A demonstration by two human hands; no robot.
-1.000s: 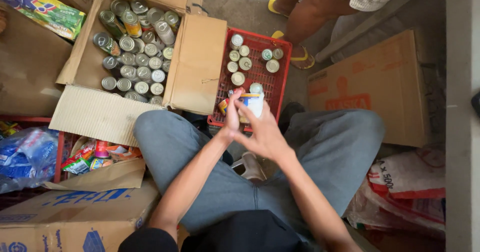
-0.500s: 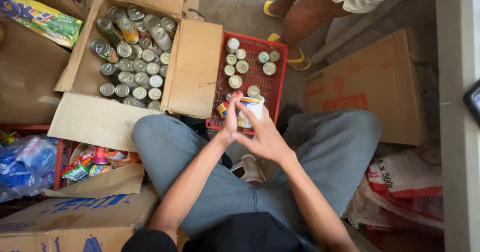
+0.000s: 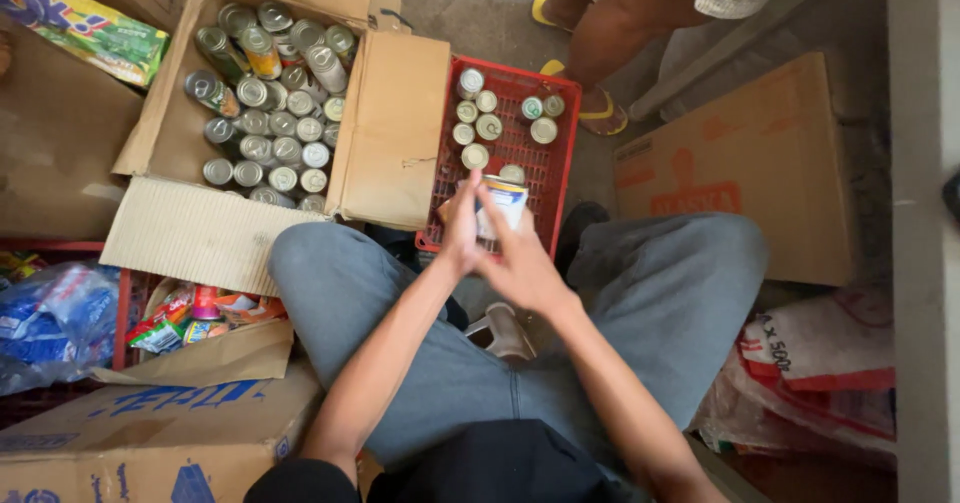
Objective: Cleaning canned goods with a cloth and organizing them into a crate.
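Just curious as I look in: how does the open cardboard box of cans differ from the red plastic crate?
The cardboard box is brown with solid walls and spread flaps; the red plastic crate is a flapless open grid. The box is packed with cans, some lying tilted; the crate holds only a few, all upright. Both sit on the floor, holding silver-topped cans.

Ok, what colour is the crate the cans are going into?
Red, a slotted plastic crate; the head view shows it best.
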